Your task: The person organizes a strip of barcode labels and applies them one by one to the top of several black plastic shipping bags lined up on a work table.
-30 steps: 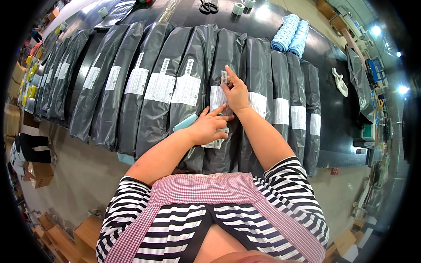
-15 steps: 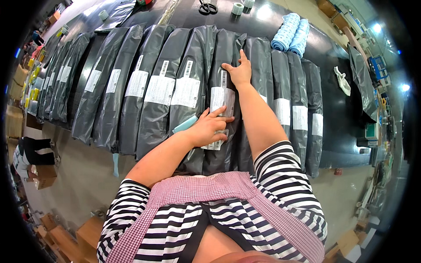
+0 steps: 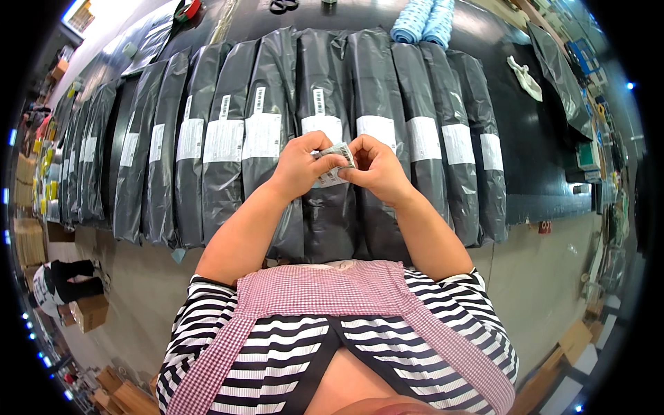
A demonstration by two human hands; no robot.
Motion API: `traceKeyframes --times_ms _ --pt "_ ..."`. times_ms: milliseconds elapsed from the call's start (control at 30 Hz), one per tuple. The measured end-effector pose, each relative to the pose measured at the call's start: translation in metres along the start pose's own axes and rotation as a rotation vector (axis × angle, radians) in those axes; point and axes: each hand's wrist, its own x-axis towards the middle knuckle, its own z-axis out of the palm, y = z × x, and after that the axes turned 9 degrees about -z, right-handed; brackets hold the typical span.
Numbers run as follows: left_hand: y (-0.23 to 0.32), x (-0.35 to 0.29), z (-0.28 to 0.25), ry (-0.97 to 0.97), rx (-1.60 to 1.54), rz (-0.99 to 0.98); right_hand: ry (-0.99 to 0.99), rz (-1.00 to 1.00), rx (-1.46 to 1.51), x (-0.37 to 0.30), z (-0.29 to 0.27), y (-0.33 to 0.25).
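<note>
My left hand (image 3: 302, 164) and my right hand (image 3: 379, 166) meet in front of me, fingers pinched on a small white barcode label (image 3: 341, 153). Part of that label is covered by the fingers. Directly beneath lies a long dark grey plastic mailing bag (image 3: 328, 218), with a larger white label (image 3: 321, 126) across its middle and a barcode strip (image 3: 319, 102) above it. Similar filled bags lie side by side, such as the one on the right (image 3: 377, 69) and the one on the left (image 3: 272, 72), each with a white label.
Two light blue patterned rolls (image 3: 423, 22) lie beyond the bags, with black scissors (image 3: 283, 5) farther left. A white cloth piece (image 3: 526, 78) and a black plastic sheet (image 3: 559, 79) are on the table's right. At far left, another person (image 3: 59, 283) bends by a cardboard box (image 3: 90, 312).
My right hand has come back from the bag's upper part to meet my left. Both hands now grip the small label. The head view has shifted, and the pale blue strip by my left hand no longer shows.
</note>
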Motion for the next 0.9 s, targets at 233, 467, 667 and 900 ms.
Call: traceKeyframes --times_ms 233,467,667,900 --pt "0.012 0.004 0.009 -0.073 0.011 0.012 0.075 -0.042 -0.295 -0.015 -0.015 -0.015" --pt "0.032 0.001 0.016 -0.048 0.137 -0.040 0.121 -0.086 -0.211 -0.016 -0.018 -0.011" --pt "0.031 0.007 0.020 -0.060 0.260 -0.062 0.077 0.022 -0.241 -0.014 -0.038 -0.008" --pt "0.016 0.011 0.020 -0.092 0.105 0.021 -0.030 0.082 -0.169 -0.004 -0.045 -0.016"
